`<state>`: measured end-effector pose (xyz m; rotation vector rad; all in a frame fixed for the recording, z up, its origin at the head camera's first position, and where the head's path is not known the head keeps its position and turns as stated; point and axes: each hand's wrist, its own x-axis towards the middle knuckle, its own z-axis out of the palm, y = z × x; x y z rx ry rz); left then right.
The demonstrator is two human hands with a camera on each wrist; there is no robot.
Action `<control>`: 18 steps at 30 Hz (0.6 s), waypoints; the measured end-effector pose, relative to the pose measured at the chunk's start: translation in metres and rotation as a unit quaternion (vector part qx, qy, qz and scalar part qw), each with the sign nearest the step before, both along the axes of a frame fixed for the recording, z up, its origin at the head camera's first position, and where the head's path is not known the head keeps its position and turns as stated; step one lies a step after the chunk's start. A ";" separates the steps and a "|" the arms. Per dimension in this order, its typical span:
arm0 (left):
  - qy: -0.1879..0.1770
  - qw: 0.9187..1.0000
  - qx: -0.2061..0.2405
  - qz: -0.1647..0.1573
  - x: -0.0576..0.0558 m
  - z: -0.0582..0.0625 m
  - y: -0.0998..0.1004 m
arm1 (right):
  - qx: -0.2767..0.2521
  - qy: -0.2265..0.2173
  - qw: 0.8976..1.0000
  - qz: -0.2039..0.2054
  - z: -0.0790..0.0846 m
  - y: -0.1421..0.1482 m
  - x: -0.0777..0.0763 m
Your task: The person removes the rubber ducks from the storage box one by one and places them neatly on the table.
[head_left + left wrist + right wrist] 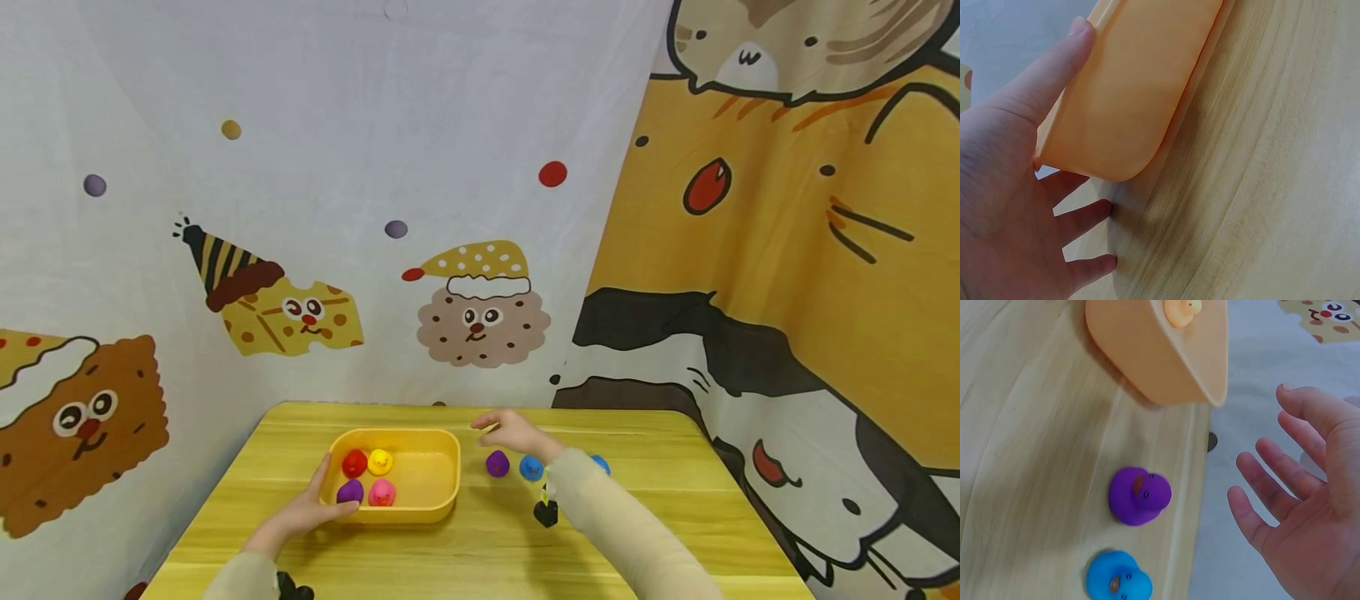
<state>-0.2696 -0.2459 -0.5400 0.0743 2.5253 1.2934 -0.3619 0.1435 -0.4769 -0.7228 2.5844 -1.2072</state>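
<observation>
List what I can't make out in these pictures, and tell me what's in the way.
Head view: most of the rightmost blue toy, hidden by the right sleeve.
Head view: what the black thing below that sleeve is, too small to tell.
Left wrist view: the inside of the box, hidden by its own wall.
Right wrist view: part of the yellow duck, cut off by the top edge.
</observation>
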 end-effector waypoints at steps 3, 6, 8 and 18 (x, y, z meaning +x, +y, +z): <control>0.003 1.000 -0.008 0.001 0.001 0.001 0.000 | -0.005 0.007 1.000 0.012 0.001 -0.009 0.000; 0.001 1.000 -0.007 0.004 0.002 0.002 0.000 | -0.001 0.008 1.000 0.017 0.001 -0.017 0.001; 0.001 1.000 -0.007 0.003 0.002 0.003 0.000 | 0.004 0.002 1.000 0.013 0.000 -0.022 0.000; -0.002 1.000 -0.006 0.008 0.004 0.007 0.002 | -0.003 -0.016 1.000 0.012 -0.004 -0.042 -0.002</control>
